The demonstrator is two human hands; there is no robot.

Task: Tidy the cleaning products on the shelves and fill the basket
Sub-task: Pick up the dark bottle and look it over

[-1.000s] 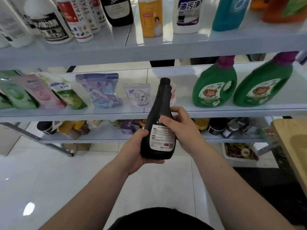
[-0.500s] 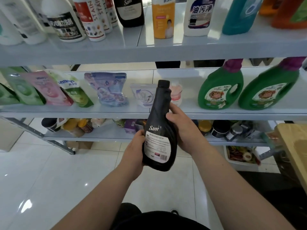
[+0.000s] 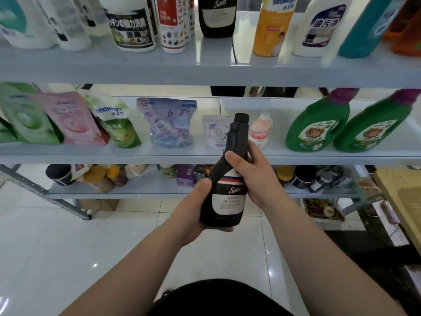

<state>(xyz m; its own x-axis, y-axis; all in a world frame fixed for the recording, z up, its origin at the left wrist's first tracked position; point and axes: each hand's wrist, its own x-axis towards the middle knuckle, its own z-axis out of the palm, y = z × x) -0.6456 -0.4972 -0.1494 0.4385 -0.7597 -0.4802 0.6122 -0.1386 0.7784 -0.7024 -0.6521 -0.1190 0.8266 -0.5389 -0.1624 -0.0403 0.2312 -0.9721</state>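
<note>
Fingers of the left hand point(image 3: 193, 215) are mostly hidden under the black Sam bottle point(image 3: 229, 199), which it cups at the base, thumb on the side. The right hand point(image 3: 252, 179) wraps the shoulder. Just beyond the hands, the neck partly covers a white pouch point(image 3: 214, 133) and a pale pink bottle point(image 3: 260, 131) (labels unreadable). Above them another Sam bottle point(image 3: 216, 17) is cut off. The held one is nearly upright, black-capped, white label facing the camera.
</note>
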